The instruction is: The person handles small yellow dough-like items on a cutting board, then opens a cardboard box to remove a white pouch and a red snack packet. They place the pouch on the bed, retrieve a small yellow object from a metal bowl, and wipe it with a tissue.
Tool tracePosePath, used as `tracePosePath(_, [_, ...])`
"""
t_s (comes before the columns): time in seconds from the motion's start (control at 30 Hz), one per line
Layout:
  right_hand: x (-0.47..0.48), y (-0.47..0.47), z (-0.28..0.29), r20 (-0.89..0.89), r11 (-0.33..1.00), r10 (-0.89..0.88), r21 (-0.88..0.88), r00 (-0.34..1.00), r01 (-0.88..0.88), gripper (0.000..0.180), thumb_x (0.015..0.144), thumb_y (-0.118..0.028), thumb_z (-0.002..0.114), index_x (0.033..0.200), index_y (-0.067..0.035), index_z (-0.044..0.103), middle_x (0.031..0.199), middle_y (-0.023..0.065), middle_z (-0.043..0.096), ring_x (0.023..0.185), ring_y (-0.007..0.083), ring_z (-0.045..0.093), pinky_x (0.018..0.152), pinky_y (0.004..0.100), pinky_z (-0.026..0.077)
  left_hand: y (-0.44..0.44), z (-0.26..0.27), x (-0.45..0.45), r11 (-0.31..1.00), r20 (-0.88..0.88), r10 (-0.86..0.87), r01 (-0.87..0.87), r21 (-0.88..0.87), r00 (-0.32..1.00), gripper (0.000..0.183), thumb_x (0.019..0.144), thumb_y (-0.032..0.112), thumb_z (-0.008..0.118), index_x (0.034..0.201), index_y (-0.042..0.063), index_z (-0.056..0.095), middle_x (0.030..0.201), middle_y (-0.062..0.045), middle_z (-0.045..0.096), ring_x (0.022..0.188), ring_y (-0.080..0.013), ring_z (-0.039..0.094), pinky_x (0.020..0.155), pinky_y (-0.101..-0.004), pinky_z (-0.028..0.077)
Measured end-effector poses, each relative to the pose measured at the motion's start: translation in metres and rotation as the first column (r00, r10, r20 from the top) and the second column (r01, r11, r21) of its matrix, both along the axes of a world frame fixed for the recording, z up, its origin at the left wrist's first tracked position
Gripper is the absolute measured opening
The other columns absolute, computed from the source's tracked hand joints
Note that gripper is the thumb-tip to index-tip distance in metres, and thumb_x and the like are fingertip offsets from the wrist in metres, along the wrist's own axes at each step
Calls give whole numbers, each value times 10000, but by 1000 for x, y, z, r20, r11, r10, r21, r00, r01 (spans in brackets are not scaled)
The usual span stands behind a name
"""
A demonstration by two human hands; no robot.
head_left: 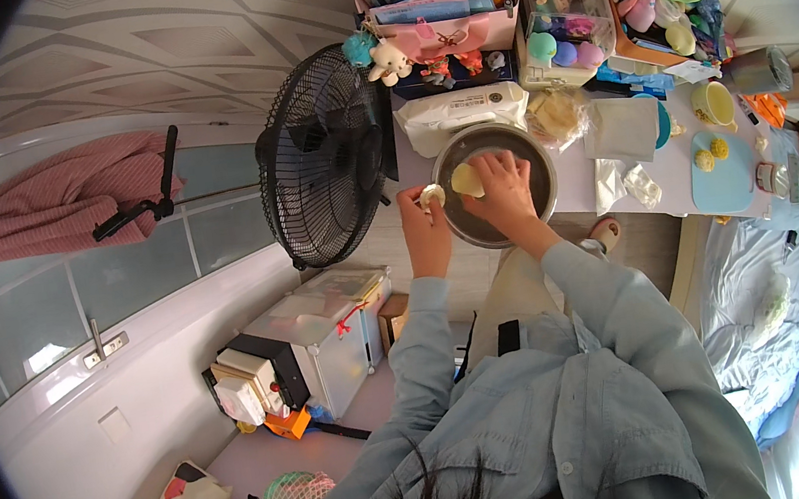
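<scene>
My left hand (427, 227) is at the left rim of a round metal bowl (550, 188), its fingers closed on a small pale, whitish piece (431, 198) whose kind I cannot tell. Over the bowl, my right hand (501, 190) grips a pale yellow rounded piece (467, 181) between thumb and fingers. The bowl stands at the edge of the table, just in front of a white pack of wipes (461, 111). A clear plastic bag with pale yellow contents (557, 115) lies beside the bowl's upper right rim.
A black fan (327, 157) stands close on the left. Along the table to the right are a white cloth or paper sheet (622, 125), a yellow cup (713, 104) and a light blue board (723, 188) with two yellow balls. Toys and boxes line the back; a clear storage box (333, 319) stands lower left.
</scene>
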State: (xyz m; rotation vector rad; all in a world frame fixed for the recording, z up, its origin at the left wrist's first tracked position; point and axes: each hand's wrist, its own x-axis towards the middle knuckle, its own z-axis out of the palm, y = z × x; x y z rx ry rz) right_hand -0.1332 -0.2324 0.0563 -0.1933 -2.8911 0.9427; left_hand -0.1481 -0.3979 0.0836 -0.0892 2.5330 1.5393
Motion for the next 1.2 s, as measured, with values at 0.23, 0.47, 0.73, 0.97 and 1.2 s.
tracePosePath(0.23, [33,26,44,-52,932,-223,-303,973,198,567,742,-198,872,1268,-149,669,1180,17,693,1161,283,553,1003,436,433,9,13,2,988,7,-118,116,99,993,264,1059,30,503,1316,5,446,1264,-216,595,1121,-315,643,923,-396,526])
tracePosePath(0.47, [44,36,75,64,788,-320,-535,945,303,564,801,-196,875,1315,-140,651,1287,3,714,1120,198,612,896,348,478,21,17,0,951,-25,-304,305,47,952,279,1028,-56,427,1279,31,510,1273,-139,474,1081,-224,568,876,-322,581])
tracePosePath(0.73, [47,44,81,54,671,-324,-690,944,270,573,833,-161,867,1341,-116,607,1386,-10,689,1172,105,627,840,275,440,13,-9,-1,961,166,-235,203,188,958,155,1008,35,529,1158,51,563,1197,-84,478,1015,-166,555,831,-295,559])
tracePosePath(0.97, [51,41,72,131,429,-354,-857,926,285,533,850,-177,865,1321,-109,626,1276,-27,705,1126,111,628,855,285,459,7,-22,-5,954,140,-298,291,65,944,178,1034,151,621,1188,78,572,1208,-50,499,1002,-136,565,808,-283,532])
tracePosePath(1.2, [42,40,34,324,78,-366,-924,872,375,416,974,-287,778,1293,-60,636,1125,1,702,993,83,637,790,239,458,16,-25,-11,945,150,-231,184,271,961,273,1043,102,625,1297,63,533,1171,-72,578,982,-140,616,848,-287,564])
